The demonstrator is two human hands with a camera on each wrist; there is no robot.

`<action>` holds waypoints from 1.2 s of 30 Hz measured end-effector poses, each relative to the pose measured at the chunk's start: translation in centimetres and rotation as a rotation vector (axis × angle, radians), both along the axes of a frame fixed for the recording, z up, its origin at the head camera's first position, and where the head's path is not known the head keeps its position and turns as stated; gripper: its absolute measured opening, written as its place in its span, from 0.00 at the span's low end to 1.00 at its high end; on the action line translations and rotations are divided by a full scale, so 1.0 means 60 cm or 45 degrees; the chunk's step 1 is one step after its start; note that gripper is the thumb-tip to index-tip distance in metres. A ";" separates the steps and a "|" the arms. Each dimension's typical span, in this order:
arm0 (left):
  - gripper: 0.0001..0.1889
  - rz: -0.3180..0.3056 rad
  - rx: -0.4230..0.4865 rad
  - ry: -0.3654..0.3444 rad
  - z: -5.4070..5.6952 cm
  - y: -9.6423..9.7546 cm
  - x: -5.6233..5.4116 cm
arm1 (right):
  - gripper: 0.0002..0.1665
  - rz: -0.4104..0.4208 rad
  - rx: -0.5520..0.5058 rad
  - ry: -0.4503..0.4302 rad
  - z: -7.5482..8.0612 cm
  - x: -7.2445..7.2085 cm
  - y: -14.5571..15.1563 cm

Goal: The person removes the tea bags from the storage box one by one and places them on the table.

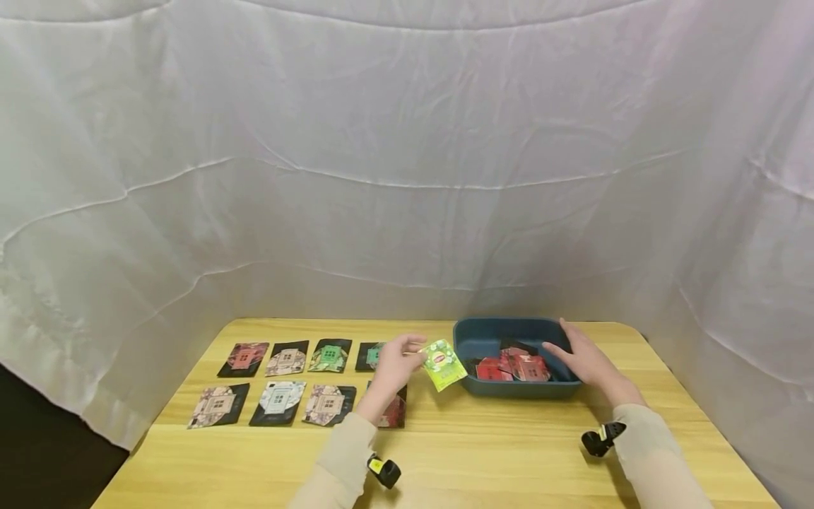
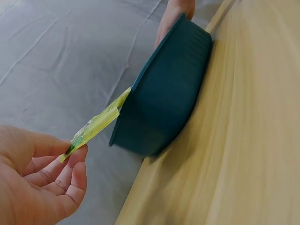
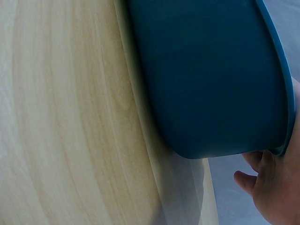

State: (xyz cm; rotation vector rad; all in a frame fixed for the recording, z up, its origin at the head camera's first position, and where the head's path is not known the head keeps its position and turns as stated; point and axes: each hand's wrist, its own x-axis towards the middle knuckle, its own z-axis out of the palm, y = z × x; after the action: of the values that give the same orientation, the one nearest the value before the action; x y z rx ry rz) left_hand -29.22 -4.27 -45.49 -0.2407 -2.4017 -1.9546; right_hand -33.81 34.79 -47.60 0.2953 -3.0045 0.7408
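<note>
Left hand (image 1: 396, 365) pinches 1 green packet (image 1: 443, 367); right hand (image 1: 588, 362) grips tub (image 1: 518, 389) (presumably for steadiness) near far edge of tabletop (image 1: 496, 452).

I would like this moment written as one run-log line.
left hand: pinches yellow-green sachet | right hand: at right rim of blue bin | seen inside: red sachets | table: two rows of packets
</note>
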 end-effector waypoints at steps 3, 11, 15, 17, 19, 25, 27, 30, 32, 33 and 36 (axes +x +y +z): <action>0.17 0.015 -0.008 -0.008 -0.002 -0.025 0.009 | 0.53 -0.001 0.011 0.001 0.000 -0.001 0.002; 0.16 0.111 -0.022 -0.037 -0.004 -0.100 0.037 | 0.54 -0.007 0.014 -0.009 0.001 0.000 0.005; 0.16 0.168 -0.044 -0.053 -0.006 -0.144 0.049 | 0.54 -0.008 0.012 -0.010 0.001 0.000 0.005; 0.16 0.205 -0.064 -0.079 -0.007 -0.167 0.054 | 0.54 -0.006 0.007 -0.013 0.002 0.000 0.004; 0.17 0.231 -0.077 -0.110 -0.008 -0.192 0.059 | 0.54 -0.004 0.000 -0.012 0.002 0.000 0.004; 0.20 0.280 -0.045 -0.215 -0.005 -0.273 0.080 | 0.55 -0.003 -0.008 -0.010 0.001 -0.002 0.004; 0.22 0.304 -0.044 -0.238 -0.004 -0.300 0.091 | 0.55 -0.003 -0.008 -0.013 0.000 -0.003 0.004; 0.24 0.346 -0.041 -0.287 -0.002 -0.336 0.108 | 0.55 -0.002 -0.009 -0.014 0.000 -0.003 0.004; 0.26 0.370 -0.075 -0.307 -0.002 -0.359 0.121 | 0.55 -0.003 -0.011 -0.015 0.000 -0.002 0.004; 0.26 0.382 -0.084 -0.315 -0.002 -0.370 0.127 | 0.54 -0.003 -0.014 -0.014 0.001 -0.001 0.004; 0.27 0.404 -0.112 -0.338 -0.006 -0.403 0.145 | 0.54 0.001 -0.014 -0.013 0.002 0.000 0.002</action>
State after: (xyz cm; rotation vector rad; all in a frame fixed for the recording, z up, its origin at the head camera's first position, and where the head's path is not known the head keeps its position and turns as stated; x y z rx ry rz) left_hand -20.54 -28.44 -45.83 0.4001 -2.4893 -1.8364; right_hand -33.80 34.89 -47.49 0.2933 -3.0088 0.7615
